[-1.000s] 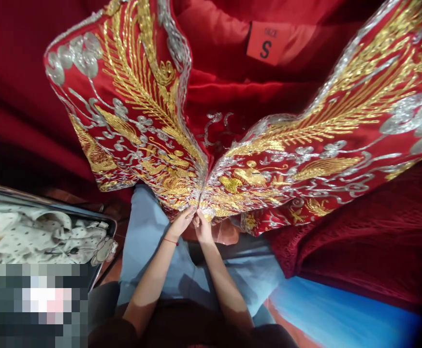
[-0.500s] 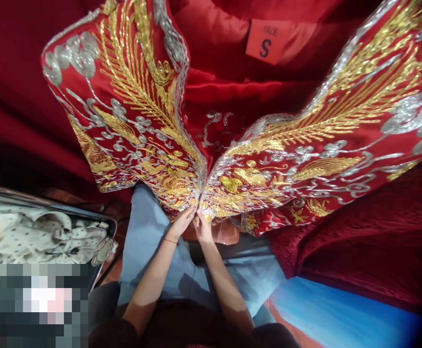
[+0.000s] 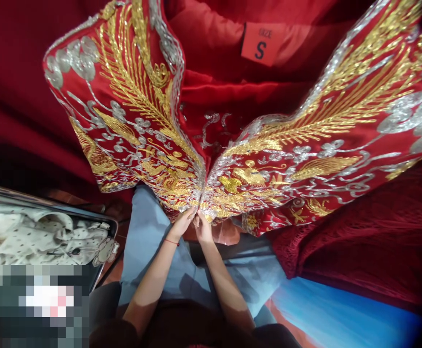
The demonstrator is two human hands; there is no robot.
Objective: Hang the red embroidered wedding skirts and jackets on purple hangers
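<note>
A red satin jacket (image 3: 319, 121), embroidered in gold and silver, hangs spread in front of me with its collar side at the top. Its front edges part widely above and meet in a V just over my hands. Inside the neck shows a red label (image 3: 262, 44) reading SIZE S. My left hand (image 3: 184, 221), with a thin red cord at the wrist, pinches the front edge low on the jacket. Right beside it, my right hand (image 3: 203, 225) grips the other edge. Both hands have fingers closed; what lies between the fingertips is too small to make out.
At the left stands a dark-edged open case (image 3: 114, 227) with a white dotted cloth (image 3: 25, 232) in it. Dark red drapery (image 3: 359, 232) hangs at the right above a bright blue surface (image 3: 344, 309). My knees in light blue trousers (image 3: 145, 232) lie below the jacket.
Hardly anything differs. The jacket's neck and label sit slightly further left in view, while both hands keep the same place and grip.
</note>
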